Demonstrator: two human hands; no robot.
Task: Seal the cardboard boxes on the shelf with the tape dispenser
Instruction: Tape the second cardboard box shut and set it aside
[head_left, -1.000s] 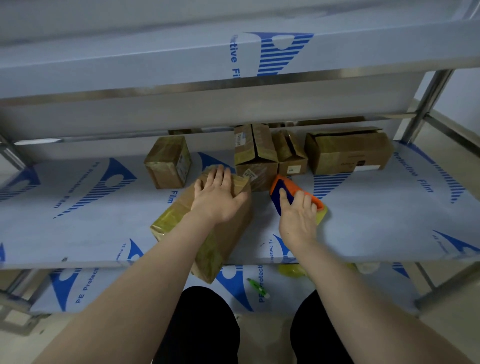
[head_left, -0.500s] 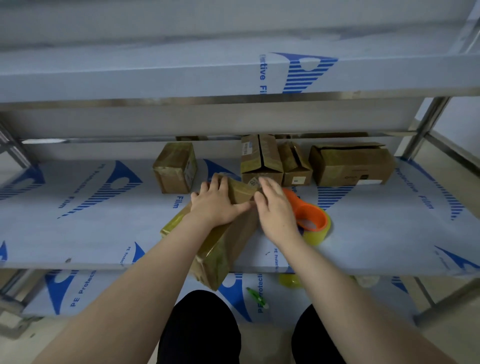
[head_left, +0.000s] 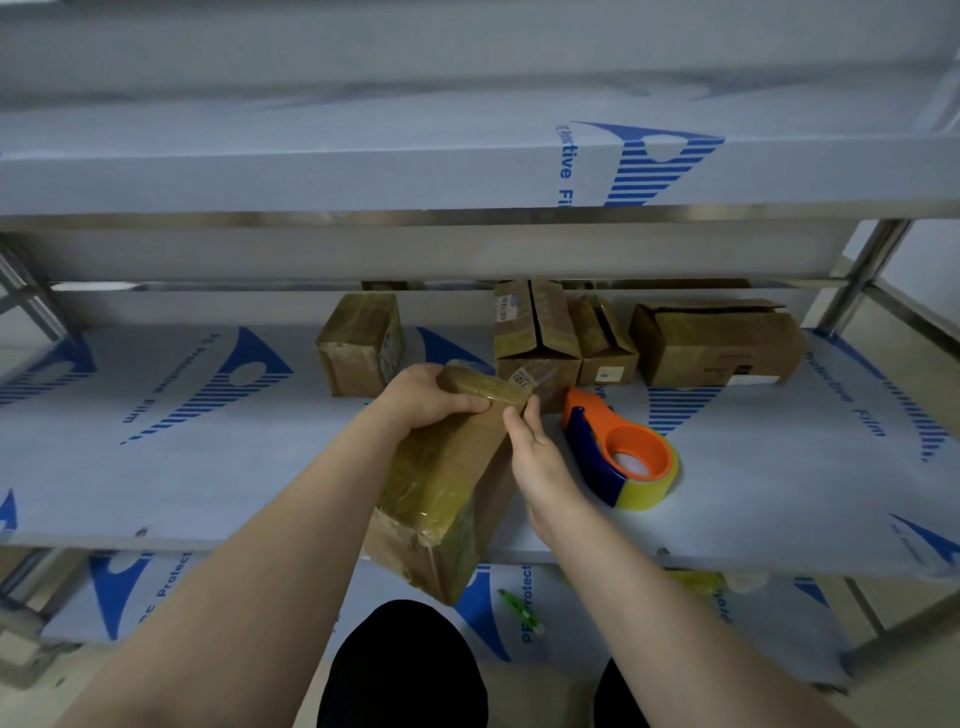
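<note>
1. Your left hand (head_left: 426, 397) wraps the far end of the long box (head_left: 447, 483); this grip holds it tilted, near end overhanging the shelf (head_left: 208, 467) edge.
2. Your right hand (head_left: 535, 452) pinches the box corner just beside the left grip; press the glossy tape flat onto the matte cardboard there.
3. The tape dispenser (head_left: 618, 452), orange-and-blue plastic with a yellowish roll, lies free just right of that grip.

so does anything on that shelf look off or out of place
The long taped box gripped by the left hand lies askew, its near end overhanging the shelf edge. The back-right box has top flaps that look ajar, unsealed.
</note>
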